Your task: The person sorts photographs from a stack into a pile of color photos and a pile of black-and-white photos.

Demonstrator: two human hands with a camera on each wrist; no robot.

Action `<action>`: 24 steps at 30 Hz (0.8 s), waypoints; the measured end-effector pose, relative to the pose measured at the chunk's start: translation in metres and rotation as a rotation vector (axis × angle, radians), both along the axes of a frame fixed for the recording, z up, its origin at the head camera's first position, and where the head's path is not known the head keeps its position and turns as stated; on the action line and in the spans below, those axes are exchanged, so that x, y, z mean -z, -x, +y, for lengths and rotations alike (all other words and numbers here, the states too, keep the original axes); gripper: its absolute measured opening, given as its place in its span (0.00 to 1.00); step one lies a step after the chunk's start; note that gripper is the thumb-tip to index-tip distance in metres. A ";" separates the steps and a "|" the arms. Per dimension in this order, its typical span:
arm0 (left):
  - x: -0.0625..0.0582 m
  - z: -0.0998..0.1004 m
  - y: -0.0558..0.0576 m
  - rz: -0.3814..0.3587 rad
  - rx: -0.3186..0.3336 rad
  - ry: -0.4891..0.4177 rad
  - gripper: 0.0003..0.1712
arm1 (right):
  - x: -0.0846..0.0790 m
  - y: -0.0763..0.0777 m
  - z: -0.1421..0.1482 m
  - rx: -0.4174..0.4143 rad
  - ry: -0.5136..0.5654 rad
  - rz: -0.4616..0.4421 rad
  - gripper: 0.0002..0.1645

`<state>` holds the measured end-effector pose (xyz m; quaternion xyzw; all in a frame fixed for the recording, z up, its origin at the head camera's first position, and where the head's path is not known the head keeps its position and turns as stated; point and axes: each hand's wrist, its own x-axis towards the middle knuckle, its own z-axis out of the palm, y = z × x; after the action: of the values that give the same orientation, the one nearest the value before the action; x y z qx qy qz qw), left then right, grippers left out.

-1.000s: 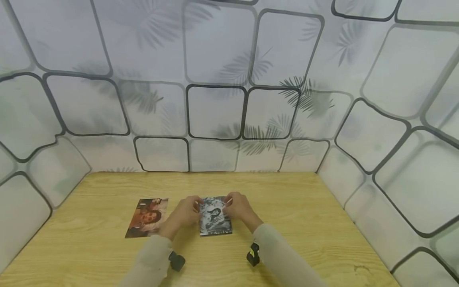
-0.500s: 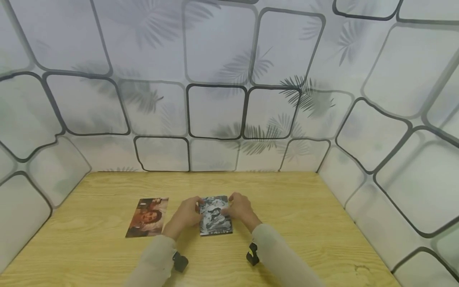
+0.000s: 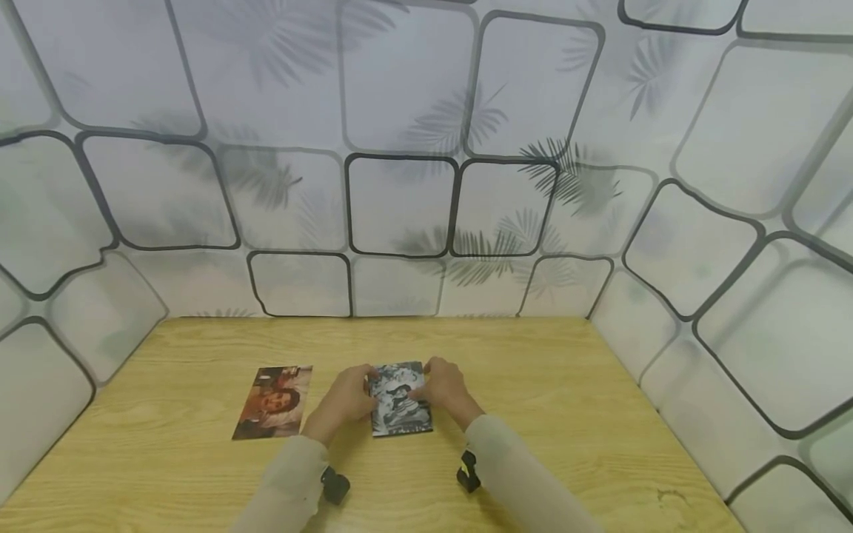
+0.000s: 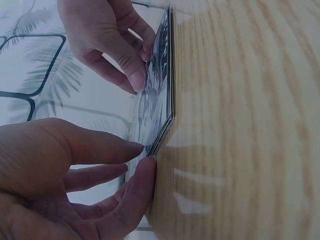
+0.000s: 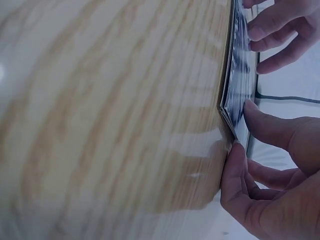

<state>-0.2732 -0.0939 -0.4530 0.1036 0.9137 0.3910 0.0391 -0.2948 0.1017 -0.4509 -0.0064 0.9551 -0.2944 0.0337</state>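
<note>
A thin stack of photo prints (image 3: 401, 411) lies on the table, a black-and-white picture uppermost. Its several layered edges show in the left wrist view. My left hand (image 3: 348, 400) pinches the left edge, thumb at the top face and a curled finger against the side. On the opposite edge, my right hand (image 3: 446, 386) holds the stack likewise, its thumb (image 5: 267, 122) over the picture and a bent finger (image 5: 234, 167) at the side. Left of my left hand, a colour photo print (image 3: 273, 403) of a person lies flat by itself.
The wood-grain table (image 3: 533, 385) meets a patterned wall covering (image 3: 400, 207) at the back, and patterned sides rise left and right. A small black device (image 3: 335, 486) sits at my left wrist and another black device (image 3: 469, 471) at my right.
My left hand has shifted slightly right against the stack. My right thumb has slid a little further left over the picture. The stack and the colour print have stayed in place.
</note>
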 end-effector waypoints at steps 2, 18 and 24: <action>0.000 0.000 0.000 0.012 0.006 0.005 0.26 | 0.000 0.001 0.001 0.008 0.015 -0.004 0.34; -0.004 -0.004 0.001 0.045 -0.025 -0.022 0.24 | -0.001 0.003 0.004 -0.056 0.126 0.029 0.22; -0.003 -0.007 0.002 0.096 -0.030 -0.016 0.25 | -0.005 0.002 0.005 -0.099 0.179 0.042 0.21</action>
<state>-0.2752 -0.1008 -0.4498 0.1090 0.9128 0.3934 -0.0115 -0.2970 0.1064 -0.4461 -0.0629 0.9239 -0.3763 0.0273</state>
